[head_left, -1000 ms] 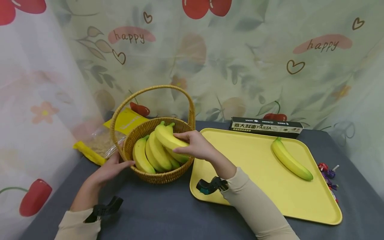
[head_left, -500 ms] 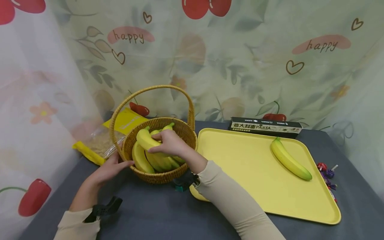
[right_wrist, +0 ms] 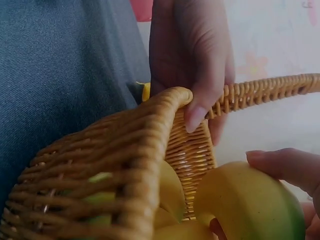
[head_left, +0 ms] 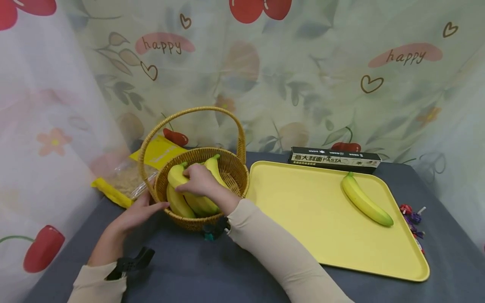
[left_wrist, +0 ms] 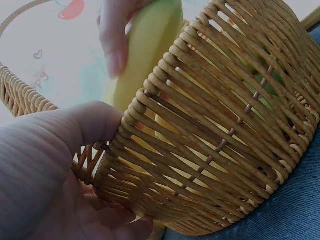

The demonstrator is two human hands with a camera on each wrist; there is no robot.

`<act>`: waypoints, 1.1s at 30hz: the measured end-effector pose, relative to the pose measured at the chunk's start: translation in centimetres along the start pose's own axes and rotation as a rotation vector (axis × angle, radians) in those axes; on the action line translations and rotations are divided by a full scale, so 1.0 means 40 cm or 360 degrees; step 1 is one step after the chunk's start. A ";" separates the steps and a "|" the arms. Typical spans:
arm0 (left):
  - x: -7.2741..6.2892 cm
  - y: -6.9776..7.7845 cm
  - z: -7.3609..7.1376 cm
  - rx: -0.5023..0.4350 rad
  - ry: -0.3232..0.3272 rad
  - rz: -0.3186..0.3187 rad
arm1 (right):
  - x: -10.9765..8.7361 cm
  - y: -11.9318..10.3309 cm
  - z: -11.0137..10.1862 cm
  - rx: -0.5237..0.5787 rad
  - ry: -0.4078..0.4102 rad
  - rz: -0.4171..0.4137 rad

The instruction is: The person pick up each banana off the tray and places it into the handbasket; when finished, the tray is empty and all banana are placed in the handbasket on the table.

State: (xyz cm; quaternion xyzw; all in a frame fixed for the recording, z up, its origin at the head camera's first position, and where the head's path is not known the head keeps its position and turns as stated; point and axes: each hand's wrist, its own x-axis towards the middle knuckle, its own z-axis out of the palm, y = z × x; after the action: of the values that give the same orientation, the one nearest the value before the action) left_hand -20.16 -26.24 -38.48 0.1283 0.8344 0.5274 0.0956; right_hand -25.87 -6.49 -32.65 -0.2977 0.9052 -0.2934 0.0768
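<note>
A round wicker basket (head_left: 197,225) with a tall arched handle stands on the table, with several bananas inside. My left hand (head_left: 138,212) grips its left rim, thumb over the edge and fingers against the outer wall, as the left wrist view shows. My right hand (head_left: 198,181) is in the basket's opening and holds a banana (head_left: 176,174) between thumb and fingers, on top of the other bananas (head_left: 179,204). In the right wrist view the held banana (right_wrist: 245,200) is close to the camera, its greenish end under my fingers. Another banana (head_left: 366,200) lies alone on the yellow tray.
The yellow tray (head_left: 288,202) lies right of the basket. Behind it is a black pasta box (head_left: 335,160). Wrapped lollipops (head_left: 412,219) lie along the tray's right side. A yellow-and-clear food bag (head_left: 129,181) lies behind the basket's left side. A printed curtain (head_left: 265,84) hangs behind.
My right hand has moved left across the basket with the banana and lowered it onto the left side of the pile. My left hand has kept its place on the rim.
</note>
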 end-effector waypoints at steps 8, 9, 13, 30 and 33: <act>-0.001 0.005 -0.001 0.0016 0.0001 -0.0017 | 0.015 -0.016 0.019 -0.0118 0.0077 0.0090; -0.001 0.005 0.000 0.0009 0.0001 -0.0012 | 0.016 -0.018 0.022 -0.0123 0.0091 0.0103; 0.000 0.002 0.001 -0.0006 0.0007 0.0010 | 0.015 -0.023 0.036 -0.0207 0.0137 0.0131; -0.001 0.008 0.001 0.0038 0.0008 -0.0011 | 0.009 -0.033 0.064 -0.0373 0.0084 0.0171; -0.004 0.011 0.002 0.0017 0.0010 0.0001 | 0.007 -0.034 0.066 -0.0382 0.0070 0.0156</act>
State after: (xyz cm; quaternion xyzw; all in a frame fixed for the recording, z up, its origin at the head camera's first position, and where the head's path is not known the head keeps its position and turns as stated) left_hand -19.94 -26.03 -38.12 0.1275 0.8375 0.5233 0.0921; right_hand -24.58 -8.83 -34.01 -0.2537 0.9487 -0.1854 0.0351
